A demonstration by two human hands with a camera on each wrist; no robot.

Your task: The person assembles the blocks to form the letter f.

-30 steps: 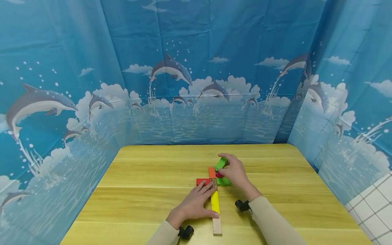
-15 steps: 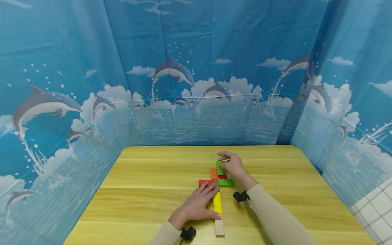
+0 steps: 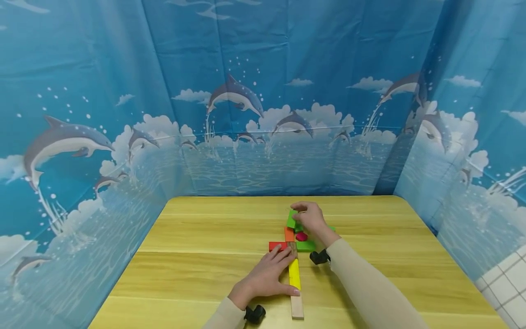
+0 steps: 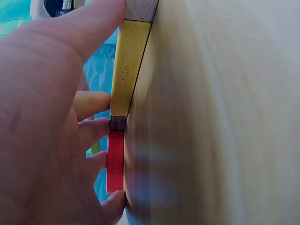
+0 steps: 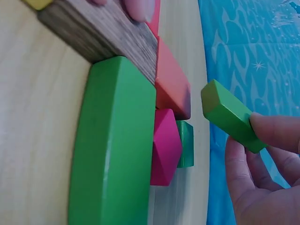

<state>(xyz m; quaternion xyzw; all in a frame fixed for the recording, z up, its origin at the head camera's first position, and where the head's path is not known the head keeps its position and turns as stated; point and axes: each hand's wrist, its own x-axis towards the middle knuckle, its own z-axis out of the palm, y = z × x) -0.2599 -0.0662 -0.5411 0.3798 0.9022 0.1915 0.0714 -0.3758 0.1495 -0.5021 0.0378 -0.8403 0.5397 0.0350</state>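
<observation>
My right hand (image 3: 314,219) pinches a light green block (image 3: 292,219) between thumb and fingers. In the right wrist view that block (image 5: 232,116) is tilted and apart from the others, beyond the orange block (image 5: 172,82). My left hand (image 3: 267,274) lies spread over a joined line of blocks. Its fingers touch the brown wood-grain block (image 3: 292,250) and the red block (image 4: 115,159), which sticks out to the left. The thumb rests where the yellow block (image 3: 294,274) meets the pale block (image 3: 297,307).
Right of the brown block lies a long green block (image 5: 112,145). Behind it are a faceted magenta block (image 5: 165,147) and a darker green block (image 5: 186,143). Another green piece (image 3: 332,228) shows past the right wrist. A dolphin-print curtain (image 3: 263,164) borders the wooden table (image 3: 197,256).
My right hand has lifted the light green block and moved it away from me, uncovering the magenta block. The left hand has stayed on the blocks. The head view has shifted slightly.
</observation>
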